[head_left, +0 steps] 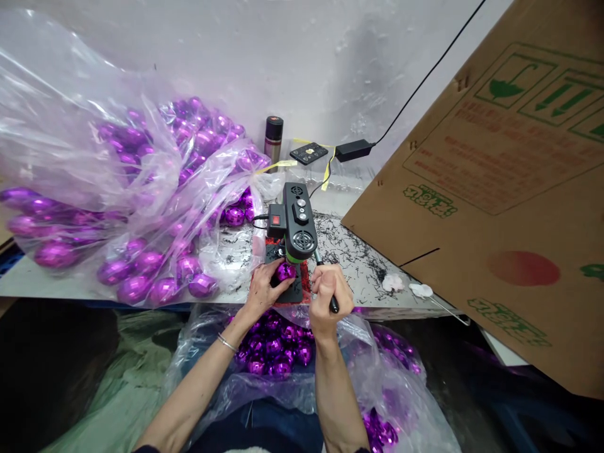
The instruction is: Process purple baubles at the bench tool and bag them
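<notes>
On the white table (28, 286), L hand (264, 288) grips a purple ball (285, 272) at the black machine's (298, 220) near end, prob. to steady it, R hand (330, 292) clenched on its lever (334, 304) for leverage, w/ a ball-filled bag (297, 387) below, nearside of it, likely for easy reach.

Beyond my left hand (265, 290), clear plastic (155, 170) looks glossy and creased around shiny, faceted purple balls (134, 288); right of my right hand (331, 292), the box (476, 207) is matt brown cardboard.
</notes>
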Available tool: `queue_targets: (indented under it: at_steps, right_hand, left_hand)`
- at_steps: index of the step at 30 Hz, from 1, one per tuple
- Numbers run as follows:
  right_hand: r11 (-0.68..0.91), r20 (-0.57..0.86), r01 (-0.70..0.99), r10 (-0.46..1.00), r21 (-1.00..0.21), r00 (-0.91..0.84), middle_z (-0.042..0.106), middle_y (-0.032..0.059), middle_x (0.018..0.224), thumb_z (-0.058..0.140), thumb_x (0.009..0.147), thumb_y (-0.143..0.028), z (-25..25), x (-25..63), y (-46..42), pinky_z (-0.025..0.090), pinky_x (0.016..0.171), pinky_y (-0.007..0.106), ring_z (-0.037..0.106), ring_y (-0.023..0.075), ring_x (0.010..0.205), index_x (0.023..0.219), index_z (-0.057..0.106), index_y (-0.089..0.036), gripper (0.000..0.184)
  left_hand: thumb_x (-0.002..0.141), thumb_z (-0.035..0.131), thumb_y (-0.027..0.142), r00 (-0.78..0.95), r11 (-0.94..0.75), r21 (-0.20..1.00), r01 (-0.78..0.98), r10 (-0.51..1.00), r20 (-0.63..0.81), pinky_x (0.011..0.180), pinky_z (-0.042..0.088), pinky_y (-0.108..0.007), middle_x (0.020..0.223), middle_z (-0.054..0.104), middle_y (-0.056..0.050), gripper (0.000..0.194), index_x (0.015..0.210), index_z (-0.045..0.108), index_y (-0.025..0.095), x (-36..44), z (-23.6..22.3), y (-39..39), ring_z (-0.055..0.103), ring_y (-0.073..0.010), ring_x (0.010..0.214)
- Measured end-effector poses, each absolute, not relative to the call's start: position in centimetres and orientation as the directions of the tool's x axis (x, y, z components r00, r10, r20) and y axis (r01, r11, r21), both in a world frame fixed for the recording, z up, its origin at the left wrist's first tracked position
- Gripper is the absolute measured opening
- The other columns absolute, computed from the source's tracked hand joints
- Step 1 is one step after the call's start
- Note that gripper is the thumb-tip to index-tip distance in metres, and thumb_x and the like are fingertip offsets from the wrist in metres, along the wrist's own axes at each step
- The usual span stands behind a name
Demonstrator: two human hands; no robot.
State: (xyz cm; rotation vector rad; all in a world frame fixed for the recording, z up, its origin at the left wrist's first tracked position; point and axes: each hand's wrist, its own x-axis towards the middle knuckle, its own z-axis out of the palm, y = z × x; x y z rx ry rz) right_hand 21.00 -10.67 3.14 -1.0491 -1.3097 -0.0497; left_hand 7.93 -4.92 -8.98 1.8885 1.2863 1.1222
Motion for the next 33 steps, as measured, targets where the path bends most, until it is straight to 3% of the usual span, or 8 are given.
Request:
queue_targets:
  at_steps: [11, 27, 33]
  right_hand:
    - [0.618, 0.838, 0.568, 0.43, -0.544, 0.334, 0.055, -0.0027, 0.069, 0.041, 0.11, -0.023, -1.6, 20.5, -10.4, 0.045, 0.061, 0.03, 0.056, 0.0134, 0.063, 0.072, 0.048, -0.025, 0.038]
    - [0.636, 0.824, 0.524, 0.449, -0.566, 0.345, 0.056, -0.0025, 0.074, 0.039, 0.111, -0.028, -4.1, 20.8, -10.3, 0.053, 0.068, 0.032, 0.057, 0.0142, 0.065, 0.075, 0.047, -0.026, 0.037]
    - [0.622, 0.827, 0.546, 0.438, -0.561, 0.352, 0.055, -0.0036, 0.073, 0.037, 0.112, -0.03, -4.0, 20.8, -10.2, 0.055, 0.08, 0.037, 0.058, 0.0136, 0.065, 0.073, 0.047, -0.025, 0.041]
  left_hand:
    - [0.094, 0.082, 0.042, 0.185, -0.416, 0.785, 0.459, 0.909, 0.373, 0.104, 0.056, -0.045, 0.127, 0.08, -0.013, 0.047, 0.136, 0.072, 0.021, 8.1, -9.7, -4.9, 0.074, -0.0323, 0.118]
    - [0.095, 0.08, 0.043, 0.185, -0.415, 0.783, 0.462, 0.909, 0.373, 0.104, 0.055, -0.047, 0.128, 0.08, -0.013, 0.047, 0.136, 0.071, 0.022, 8.1, -10.0, -5.0, 0.073, -0.0319, 0.117]
    - [0.097, 0.078, 0.043, 0.187, -0.425, 0.778, 0.462, 0.905, 0.383, 0.105, 0.055, -0.047, 0.128, 0.08, -0.013, 0.046, 0.137, 0.071, 0.022, 8.2, -10.1, -4.9, 0.074, -0.0319, 0.117]
